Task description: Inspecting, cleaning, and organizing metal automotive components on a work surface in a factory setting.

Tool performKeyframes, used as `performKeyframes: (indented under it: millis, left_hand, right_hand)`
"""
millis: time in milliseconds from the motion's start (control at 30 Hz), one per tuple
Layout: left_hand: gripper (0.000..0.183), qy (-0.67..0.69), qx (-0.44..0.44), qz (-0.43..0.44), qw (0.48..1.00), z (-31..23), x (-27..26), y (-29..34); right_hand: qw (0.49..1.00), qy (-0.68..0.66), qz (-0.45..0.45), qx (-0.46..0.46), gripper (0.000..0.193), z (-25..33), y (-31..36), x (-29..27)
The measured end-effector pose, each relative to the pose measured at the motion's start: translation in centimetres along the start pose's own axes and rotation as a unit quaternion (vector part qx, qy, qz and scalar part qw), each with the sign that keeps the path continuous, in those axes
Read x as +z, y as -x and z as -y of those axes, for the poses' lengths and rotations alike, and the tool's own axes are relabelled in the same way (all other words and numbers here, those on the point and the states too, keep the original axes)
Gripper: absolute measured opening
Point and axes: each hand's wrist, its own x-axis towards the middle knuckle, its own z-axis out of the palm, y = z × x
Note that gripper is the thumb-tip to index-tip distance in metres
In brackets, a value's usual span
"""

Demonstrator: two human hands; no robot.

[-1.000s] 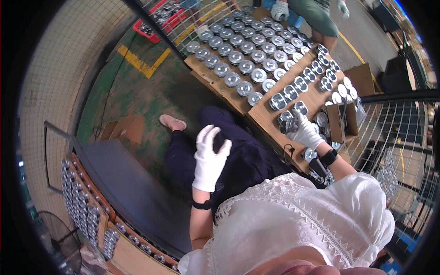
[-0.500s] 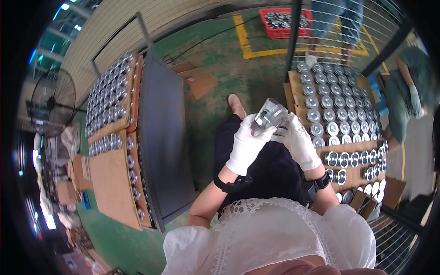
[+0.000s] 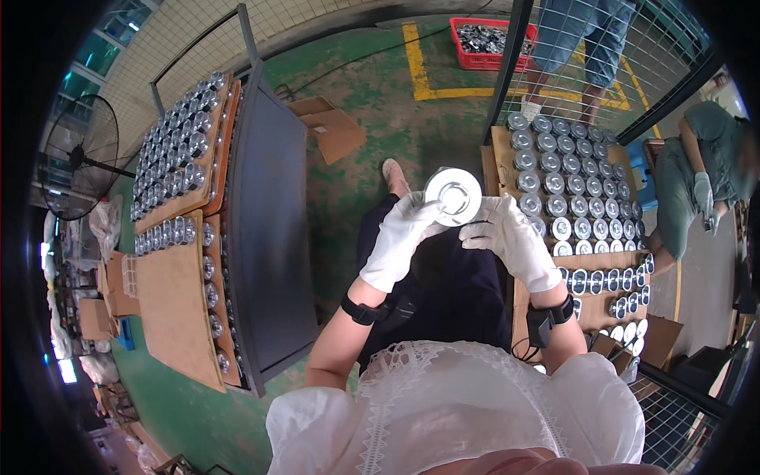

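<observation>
I hold a round shiny metal part (image 3: pixel 453 195) up in front of me, its open end facing the camera. My left hand (image 3: pixel 401 236) in a white glove grips its left edge. My right hand (image 3: pixel 511 235), also in a white glove, holds its right side. Both wrists wear black bands. Below the part are my dark trousers. To my right lies a brown board (image 3: pixel 500 162) covered with several rows of the same metal parts (image 3: pixel 574 206).
On my left stands a dark metal rack (image 3: pixel 261 222) with brown boards carrying several metal parts (image 3: pixel 170 150). A fan (image 3: pixel 75 166) stands at far left. A red crate (image 3: pixel 483 36) sits behind a wire fence. One person stands behind the fence; another person in gloves (image 3: pixel 701 190) sits at right.
My view has swung from the right board toward the front. My right hand picked a part off the board, both hands brought it together, and it now faces the camera end-on.
</observation>
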Motion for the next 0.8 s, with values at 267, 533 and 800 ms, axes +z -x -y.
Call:
performKeyframes:
  millis: [267,533,800]
  left_hand:
    - [0.029,-0.440,0.165,-0.043,0.882,-2.8,2.2,1.1]
    - [0.050,-0.243,-0.038,0.018,0.969,-2.3,1.4,-0.7]
    - [0.061,-0.325,-0.042,0.072,0.942,0.9,0.9,0.3]
  right_hand:
    - [0.984,0.135,-0.039,-0.114,0.054,-0.9,0.6,0.0]
    - [0.993,0.048,-0.095,-0.052,0.043,-2.8,0.3,1.4]
    - [0.979,-0.003,-0.162,-0.123,0.034,-4.4,-0.4,1.0]
